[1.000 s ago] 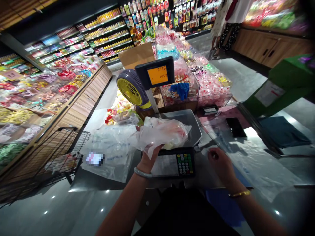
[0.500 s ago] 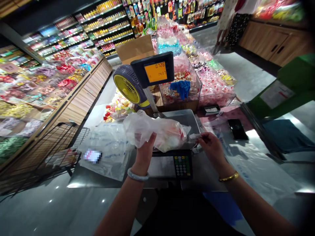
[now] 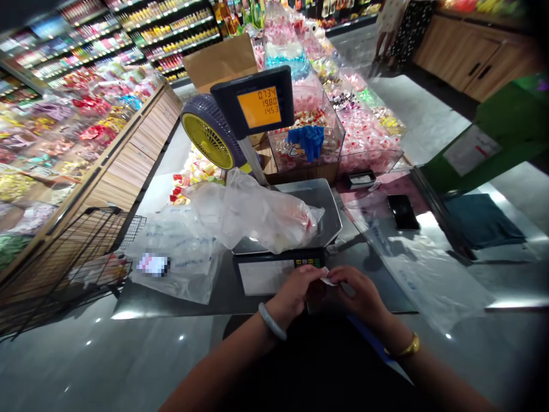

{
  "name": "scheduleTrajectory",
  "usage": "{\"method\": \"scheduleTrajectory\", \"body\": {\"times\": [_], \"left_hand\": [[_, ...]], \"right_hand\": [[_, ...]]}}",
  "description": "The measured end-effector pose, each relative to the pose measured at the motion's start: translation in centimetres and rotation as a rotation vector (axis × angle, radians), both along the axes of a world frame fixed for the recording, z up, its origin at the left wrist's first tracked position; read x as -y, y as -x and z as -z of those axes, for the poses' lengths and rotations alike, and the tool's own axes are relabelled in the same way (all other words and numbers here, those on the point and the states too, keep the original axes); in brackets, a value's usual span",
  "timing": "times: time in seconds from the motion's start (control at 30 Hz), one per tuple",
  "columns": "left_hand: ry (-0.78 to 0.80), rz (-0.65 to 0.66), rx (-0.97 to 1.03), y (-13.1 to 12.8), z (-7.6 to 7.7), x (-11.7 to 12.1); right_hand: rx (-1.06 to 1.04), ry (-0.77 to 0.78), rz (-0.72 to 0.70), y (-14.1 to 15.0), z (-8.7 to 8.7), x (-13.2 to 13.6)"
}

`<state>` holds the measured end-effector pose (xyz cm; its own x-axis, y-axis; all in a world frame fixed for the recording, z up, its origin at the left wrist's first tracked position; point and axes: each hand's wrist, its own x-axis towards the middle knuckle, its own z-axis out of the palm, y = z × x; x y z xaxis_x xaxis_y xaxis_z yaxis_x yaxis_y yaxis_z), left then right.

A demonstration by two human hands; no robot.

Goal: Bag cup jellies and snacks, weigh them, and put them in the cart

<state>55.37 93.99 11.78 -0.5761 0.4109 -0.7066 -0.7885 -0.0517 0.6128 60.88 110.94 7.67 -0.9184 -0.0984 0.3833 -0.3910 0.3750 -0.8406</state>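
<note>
White slip: the little white slip (image 3: 327,279) is up between the two hands, in front of the scale keys (image 3: 304,262) and close to the worktop's (image 3: 227,300) near edge.
Left hand: its grip (image 3: 321,272) is closed, finger and thumb pinching the slip's left side.
Right hand: its grip (image 3: 333,277) pinches the other side (so both hands share one tiny thing).
Slip's long way: too small to tell.
Plastic bag: the filled bag (image 3: 261,214) lies on the scale plate (image 3: 315,190), farther from the near edge than the hands. It stretches sideways; its loose end pokes past the plate's left edge, and its fat end is by the right edge.
Nearer hand: the left, just beside the bag, not touching it.
</note>
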Motion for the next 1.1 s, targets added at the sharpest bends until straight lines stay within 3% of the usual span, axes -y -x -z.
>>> {"method": "scheduleTrajectory", "body": {"times": [0.13,0.23,0.33,0.47,0.6,0.77,0.87,1.0,1.1], "left_hand": [[0.127,0.064,-0.054,-0.6,1.2,0.9],[0.224,0.074,-0.148,-0.8,1.1,1.8],[0.25,0.065,-0.206,-0.9,0.4,2.4],[0.258,0.076,-0.237,-1.5,0.0,2.7],[0.275,0.08,-0.294,-1.9,0.6,3.1],[0.353,0.105,-0.42,-1.6,1.9,3.7],[0.421,0.146,-0.533,-1.1,1.7,3.5],[0.577,0.296,-0.849,-0.5,0.2,2.5],[0.584,0.316,-0.905,-0.3,-0.8,2.1]], "right_hand": [[0.075,0.048,0.031,-1.3,1.4,-0.7],[0.245,0.141,0.297,-1.0,4.2,-1.3],[0.448,0.041,0.487,0.1,7.6,-1.5],[0.475,-0.086,0.445,1.6,10.6,-0.1],[0.442,-0.076,0.367,1.7,11.2,1.3],[0.403,-0.106,0.346,0.5,9.5,0.6],[0.322,-0.137,0.401,0.4,6.2,0.4],[0.336,0.018,0.172,1.3,0.9,2.2],[0.413,0.096,0.109,2.6,-1.4,3.3]]}}
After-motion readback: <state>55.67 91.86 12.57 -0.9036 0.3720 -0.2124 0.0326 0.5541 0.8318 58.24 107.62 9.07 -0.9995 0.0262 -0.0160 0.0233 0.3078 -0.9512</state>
